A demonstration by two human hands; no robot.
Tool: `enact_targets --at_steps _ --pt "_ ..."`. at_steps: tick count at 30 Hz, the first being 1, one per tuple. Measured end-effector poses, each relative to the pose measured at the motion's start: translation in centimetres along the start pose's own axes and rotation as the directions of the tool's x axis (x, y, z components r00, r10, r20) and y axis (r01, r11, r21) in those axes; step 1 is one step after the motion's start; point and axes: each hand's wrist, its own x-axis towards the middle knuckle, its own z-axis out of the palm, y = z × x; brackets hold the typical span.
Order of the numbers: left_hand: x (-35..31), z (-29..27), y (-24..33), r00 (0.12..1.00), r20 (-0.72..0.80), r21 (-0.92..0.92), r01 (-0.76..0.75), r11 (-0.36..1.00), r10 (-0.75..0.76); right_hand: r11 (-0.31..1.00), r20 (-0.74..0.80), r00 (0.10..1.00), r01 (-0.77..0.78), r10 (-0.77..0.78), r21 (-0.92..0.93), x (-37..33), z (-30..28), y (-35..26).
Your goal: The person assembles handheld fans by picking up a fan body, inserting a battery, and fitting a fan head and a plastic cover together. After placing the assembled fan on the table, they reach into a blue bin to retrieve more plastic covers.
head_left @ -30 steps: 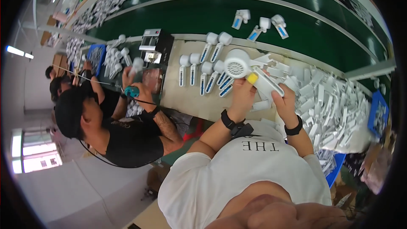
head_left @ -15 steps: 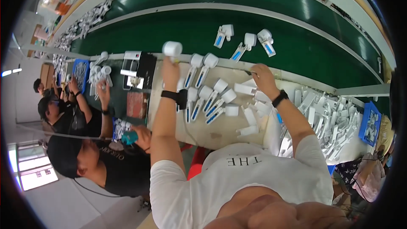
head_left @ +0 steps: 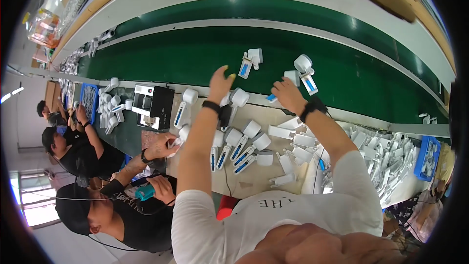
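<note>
My left hand (head_left: 221, 87) reaches over the near edge of the green conveyor belt, thumb and fingers apart, holding nothing. Just beyond its fingertips lies a white round-headed part with a blue strip (head_left: 245, 68). My right hand (head_left: 288, 96) has its fingers curled over a second such part (head_left: 292, 75), whose white head and blue end stick out around the fingers. To its right, a third part (head_left: 308, 76) rests on the belt. Under my left wrist and forearm, several more round-headed parts (head_left: 240, 147) lie in rows on the pale worktop (head_left: 239, 186).
Loose white housings (head_left: 295, 149) lie right of the rows, beside a large heap of white pieces (head_left: 381, 154) and a blue bin (head_left: 427, 159). A black-and-white machine (head_left: 152, 106) stands at left. A co-worker close by holds a teal tool (head_left: 145, 192) and touches a white part.
My left hand has let go of a round-headed part, now on the worktop at left, and moved right to the belt. My right hand has moved left onto the middle part. The co-worker's hand reached in.
</note>
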Motion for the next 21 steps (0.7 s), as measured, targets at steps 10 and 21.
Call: enact_targets --at_steps 10,21 --pt "4.8 3.9 3.7 0.921 0.363 0.11 0.109 0.988 -0.141 0.916 -0.116 0.913 -0.371 0.39 0.155 -17.5 -6.9 -4.1" --pt "-8.7 -2.8 17.9 0.751 0.652 -0.746 0.611 0.266 0.106 0.887 0.041 0.924 -0.376 0.379 0.269 -19.9 -10.2 -7.9"
